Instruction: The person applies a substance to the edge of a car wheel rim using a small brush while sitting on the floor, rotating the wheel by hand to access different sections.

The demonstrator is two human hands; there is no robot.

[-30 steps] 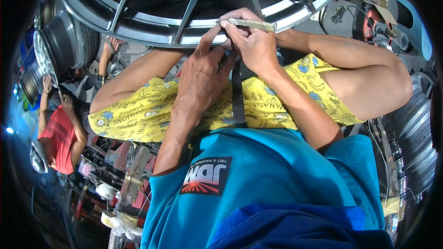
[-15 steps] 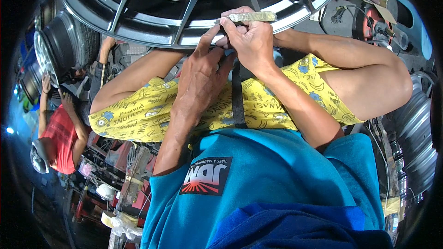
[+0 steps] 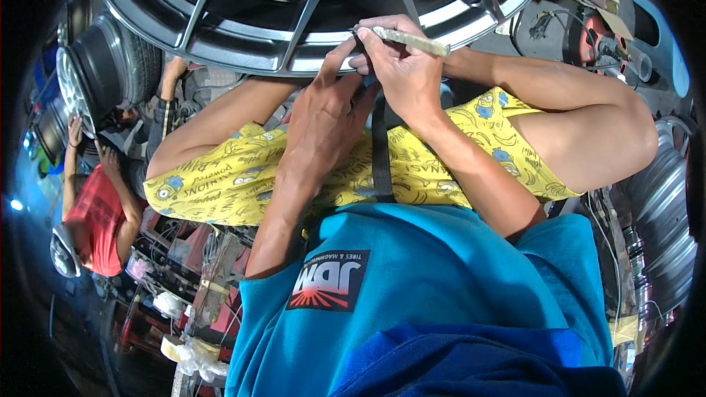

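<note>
A large dark grey alloy wheel (image 3: pixel 209 52) with a bright machined lip is in front of me at the top of the view. My right hand (image 3: pixel 407 70) is closed around a slim tool with a handle wrapped in pale tape (image 3: pixel 421 42). The handle's end sticks out to the right, while its narrow tip points left at the wheel's lip. Beside it, my left hand (image 3: pixel 321 114) has its index finger stretched to the lip near the tool tip. Its other fingers are partly bent below the lip, and I see nothing held in them.
My crossed legs in yellow shorts (image 3: pixel 220 176) are under my arms. At left, a person in a red top (image 3: pixel 99 213) handles another wheel (image 3: pixel 75 92). A red power tool (image 3: pixel 588 38) with cables lies at right, above a silvery ribbed object (image 3: pixel 665 213). Clutter (image 3: pixel 191 316) fills the lower left.
The tool has tilted, its handle end swinging down and slightly right. My right hand has turned with it and shifted a little right. My left hand stays almost in place.
</note>
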